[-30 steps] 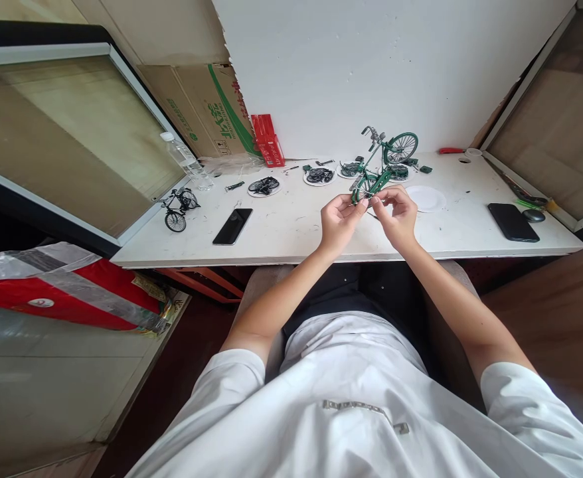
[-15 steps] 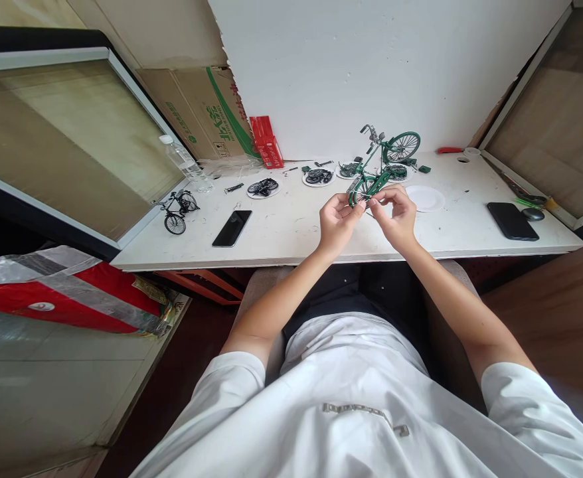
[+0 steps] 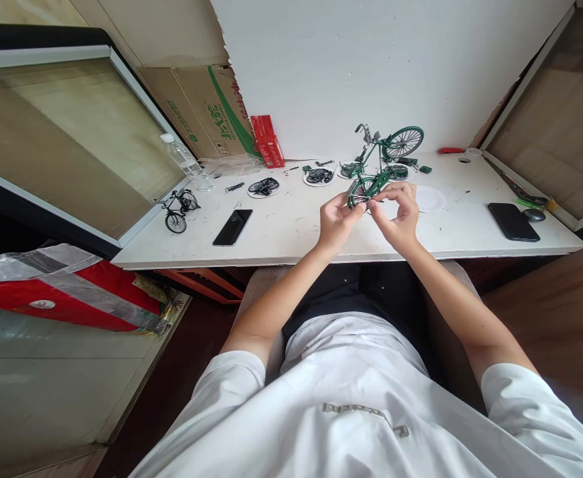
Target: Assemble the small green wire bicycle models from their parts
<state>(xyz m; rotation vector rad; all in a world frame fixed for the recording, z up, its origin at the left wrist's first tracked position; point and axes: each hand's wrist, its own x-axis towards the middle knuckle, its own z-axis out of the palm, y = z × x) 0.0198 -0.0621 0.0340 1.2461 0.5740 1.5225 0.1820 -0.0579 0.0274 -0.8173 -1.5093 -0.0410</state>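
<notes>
A green model bicycle point(image 3: 382, 174) is held above the white table, its rear wheel toward me and its front wheel and handlebars pointing away. My left hand point(image 3: 337, 222) pinches the near wheel from the left, with thumb and fingers closed at its lower rim. On the other side, my right hand point(image 3: 399, 212) has thumb and forefinger closed at the same wheel, near its hub. Whatever small part lies between those fingertips is hidden. Behind the bicycle, plates with green parts point(image 3: 347, 170) are partly covered by it.
On the white table point(image 3: 291, 229) are a black model bicycle point(image 3: 179, 209), a phone point(image 3: 232, 227), plates of black parts point(image 3: 263, 187), a red box point(image 3: 268, 141) and a water bottle point(image 3: 186, 162). At right lie a black phone point(image 3: 513, 221), a mouse point(image 3: 534, 214) and pliers point(image 3: 525, 194).
The bicycle has tilted slightly, its handlebars shifting a little left and its front wheel a little right. My right hand has moved slightly to the right; both hands stay at the near wheel.
</notes>
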